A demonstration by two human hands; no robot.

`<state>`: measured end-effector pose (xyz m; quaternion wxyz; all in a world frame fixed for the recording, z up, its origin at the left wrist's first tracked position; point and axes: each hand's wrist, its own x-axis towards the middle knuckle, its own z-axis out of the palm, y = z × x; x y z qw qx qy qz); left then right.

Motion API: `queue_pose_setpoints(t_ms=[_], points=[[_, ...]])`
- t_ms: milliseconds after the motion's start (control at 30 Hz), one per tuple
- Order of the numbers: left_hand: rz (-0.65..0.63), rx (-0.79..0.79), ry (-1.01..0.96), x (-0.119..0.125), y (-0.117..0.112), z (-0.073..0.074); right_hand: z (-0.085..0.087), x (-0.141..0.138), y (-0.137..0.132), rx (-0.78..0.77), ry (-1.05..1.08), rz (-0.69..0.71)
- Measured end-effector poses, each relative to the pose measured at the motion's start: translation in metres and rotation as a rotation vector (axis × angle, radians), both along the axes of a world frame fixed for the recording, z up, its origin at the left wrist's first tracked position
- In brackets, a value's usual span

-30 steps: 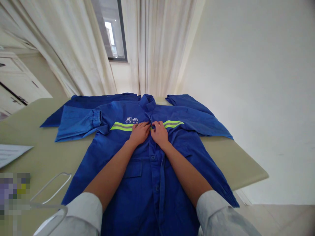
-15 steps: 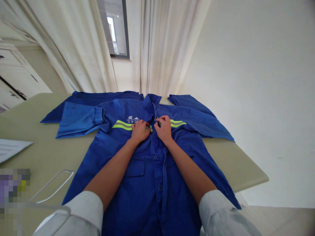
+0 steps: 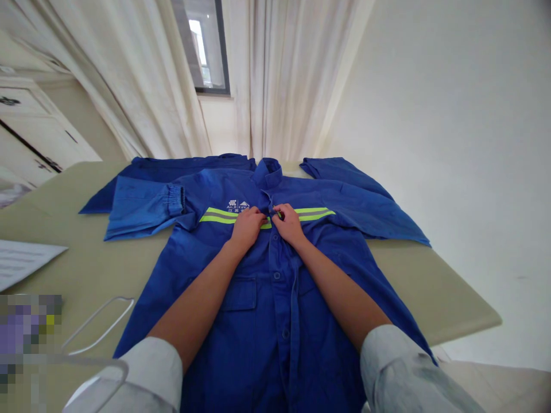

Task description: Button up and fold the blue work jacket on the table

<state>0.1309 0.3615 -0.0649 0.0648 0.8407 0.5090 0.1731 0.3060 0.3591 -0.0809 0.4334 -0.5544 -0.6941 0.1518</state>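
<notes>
A blue work jacket (image 3: 232,338) lies front up, with a collar (image 3: 269,172), a yellow-green reflective stripe (image 3: 314,214) across the chest and a white printed logo. Its buttons run down the front, showing below my hands. My left hand (image 3: 247,226) is closed on the front edge at the stripe. Close beside it, my right hand (image 3: 287,222) pinches the other front edge at the same height. The fingertips almost meet, and whatever small part of the placket lies between them is hidden.
The jacket rests on a beige-green table (image 3: 447,298). Folded blue cloth (image 3: 193,164) lies behind it. At left are a white paper (image 3: 26,261), a white cable (image 3: 101,321) and a blurred-out item (image 3: 26,332). Curtains (image 3: 297,74) and a wall stand beyond.
My left hand has moved right, closer to my right hand at the placket. The collar's two sides stand nearer together. The whole view has shifted slightly.
</notes>
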Motion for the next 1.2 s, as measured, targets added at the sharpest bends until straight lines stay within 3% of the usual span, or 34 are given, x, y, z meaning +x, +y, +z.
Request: queue_pose_setpoints(t_ms=[133, 267, 467, 800, 1000, 1200], points=[[0.040, 0.072, 0.113, 0.002, -0.011, 0.005, 0.001, 0.000, 0.000, -0.008, -0.012, 0.024], [0.105, 0.089, 0.079, 0.003, -0.013, 0.007, 0.001, -0.001, -0.001, -0.004, -0.013, 0.055], [0.052, 0.065, -0.030, 0.002, -0.005, 0.001, 0.002, -0.001, -0.001, 0.081, 0.030, 0.103], [0.073, 0.222, -0.032, -0.002, -0.006, -0.001, 0.004, -0.002, -0.002, 0.013, -0.071, 0.097], [0.055, 0.234, -0.040, -0.002, -0.006, -0.002, 0.009, -0.005, -0.007, 0.024, -0.145, 0.071], [0.019, 0.227, -0.071, -0.002, -0.007, -0.003, 0.006, -0.002, -0.002, -0.079, 0.012, 0.025]])
